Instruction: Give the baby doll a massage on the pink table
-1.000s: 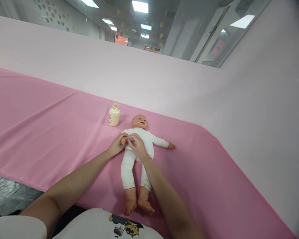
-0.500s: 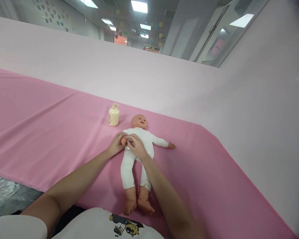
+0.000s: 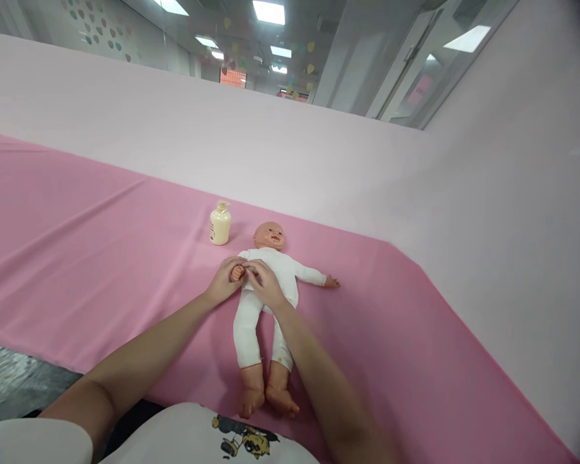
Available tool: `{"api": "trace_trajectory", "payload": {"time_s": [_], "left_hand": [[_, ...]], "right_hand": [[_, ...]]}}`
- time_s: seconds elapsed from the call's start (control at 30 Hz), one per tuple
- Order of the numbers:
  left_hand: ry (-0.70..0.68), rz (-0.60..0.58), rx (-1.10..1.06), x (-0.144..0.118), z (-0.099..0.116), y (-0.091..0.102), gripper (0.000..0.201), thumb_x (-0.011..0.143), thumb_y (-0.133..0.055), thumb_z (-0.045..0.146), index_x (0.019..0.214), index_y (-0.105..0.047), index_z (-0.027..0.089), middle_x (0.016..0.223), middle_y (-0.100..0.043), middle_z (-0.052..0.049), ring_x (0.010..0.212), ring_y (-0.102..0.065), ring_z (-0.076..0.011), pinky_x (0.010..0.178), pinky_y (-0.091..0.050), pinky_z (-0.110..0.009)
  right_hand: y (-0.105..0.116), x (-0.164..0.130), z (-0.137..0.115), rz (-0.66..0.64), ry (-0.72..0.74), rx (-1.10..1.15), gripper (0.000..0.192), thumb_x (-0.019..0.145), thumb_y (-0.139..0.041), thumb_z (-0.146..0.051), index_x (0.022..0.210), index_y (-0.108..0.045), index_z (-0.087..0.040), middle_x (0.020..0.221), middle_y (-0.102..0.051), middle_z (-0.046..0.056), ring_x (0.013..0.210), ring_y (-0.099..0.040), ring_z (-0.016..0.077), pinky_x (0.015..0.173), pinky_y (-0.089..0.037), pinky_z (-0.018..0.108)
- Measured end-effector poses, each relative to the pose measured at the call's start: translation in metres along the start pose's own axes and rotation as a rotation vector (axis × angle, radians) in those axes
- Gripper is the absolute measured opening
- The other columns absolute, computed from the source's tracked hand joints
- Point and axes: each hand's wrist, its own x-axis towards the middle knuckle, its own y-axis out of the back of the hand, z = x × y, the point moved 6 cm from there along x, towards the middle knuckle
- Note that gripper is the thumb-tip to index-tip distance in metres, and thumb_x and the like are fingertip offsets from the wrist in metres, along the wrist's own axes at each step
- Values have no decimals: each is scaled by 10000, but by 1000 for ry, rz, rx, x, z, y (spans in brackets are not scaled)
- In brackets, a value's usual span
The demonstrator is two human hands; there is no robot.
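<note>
A baby doll (image 3: 275, 274) with a white cloth body lies on its back, its head away from me and its bare feet toward me. My left hand (image 3: 223, 281) is closed round the doll's arm on the left side, near the wrist; the doll's small hand (image 3: 238, 273) shows between my fingers and thumb. Close beside it, my right hand (image 3: 267, 283) has its fingers bent together in a pinch at the same arm. What those fingertips hold is too small to make out. The doll's other arm (image 3: 312, 274) stretches out to the right.
A cream pump bottle (image 3: 220, 223) stands beyond my left hand, left of the doll's head. The pink sheet (image 3: 381, 322) covers the table up to a pale wall (image 3: 319, 167) at the back and right. A mirror or window (image 3: 290, 32) runs above the wall.
The doll's small hand has turned and shifted slightly left within my left hand. My right hand has barely moved. The bottle and the rest of the doll stay as they were.
</note>
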Motion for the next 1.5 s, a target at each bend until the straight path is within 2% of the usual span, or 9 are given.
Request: {"api": "trace_trajectory", "payload": {"time_s": [0.17,0.47,0.7,0.83,1.07,1.23,1.33,1.43,1.5], "left_hand": [[23,74,-40,0,3,6,202,814,-627,276,1004,-629,206,1118,-631,-87,1091,-586,-214,1028,-454,-421],[15,120,-94,-1,7,9,164,806,-615,238,965,-626,200,1100,-630,-83,1071,-600,-206,1012,-466,-406],[114,-4,-206,-2,8,1,335,864,-584,319,1177,-560,203,1193,-628,-93,1122,-605,-196,1028,-464,-379],[129,-39,-248,-3,8,-1,363,878,-581,358,1207,-538,209,1228,-623,-101,1150,-599,-197,1037,-460,-379],[103,-54,-259,-4,9,-2,215,861,-584,316,1033,-593,187,1197,-649,-99,1138,-617,-198,1024,-479,-370],[6,-65,-207,-2,17,-2,159,874,-516,250,986,-616,197,1135,-654,-88,1071,-631,-181,982,-496,-360],[35,-32,-182,3,12,6,138,867,-521,277,935,-607,192,1093,-656,-83,1006,-635,-175,934,-507,-342],[175,117,-168,11,-10,31,182,862,-531,324,984,-573,196,1061,-658,-66,923,-628,-160,853,-515,-305],[248,205,-120,16,-27,50,196,843,-541,321,1000,-561,205,1079,-654,-54,935,-615,-162,850,-502,-296]], "right_hand": [[0,0,1,4,-8,-11,268,905,-445,-168,1114,-607,-213,1110,-619,78,954,-602,179,865,-514,337],[-3,-1,9,-8,-57,-7,284,865,-465,-154,1110,-596,-214,1109,-602,77,870,-602,173,801,-527,335],[-5,0,16,-20,-104,17,260,817,-520,-139,1061,-572,-213,1082,-570,56,824,-591,156,781,-529,328],[-6,0,15,-25,-80,37,134,817,-543,-147,927,-582,-213,1023,-555,46,855,-577,164,785,-523,321],[-7,0,14,-48,-79,19,63,823,-561,-164,854,-601,-203,988,-556,41,844,-565,159,794,-509,314],[-8,0,15,-77,-96,-78,93,835,-537,-159,882,-606,-200,916,-569,32,836,-555,170,756,-487,305],[-10,0,14,-96,-101,-83,57,848,-548,-189,850,-604,-199,869,-589,17,783,-560,159,736,-480,294],[-11,-1,13,-114,-130,-60,89,868,-532,-215,828,-607,-188,843,-610,6,743,-566,141,729,-475,282],[-11,-1,13,-115,-161,-65,99,867,-531,-219,821,-611,-182,825,-619,2,737,-570,139,724,-469,278]]}}
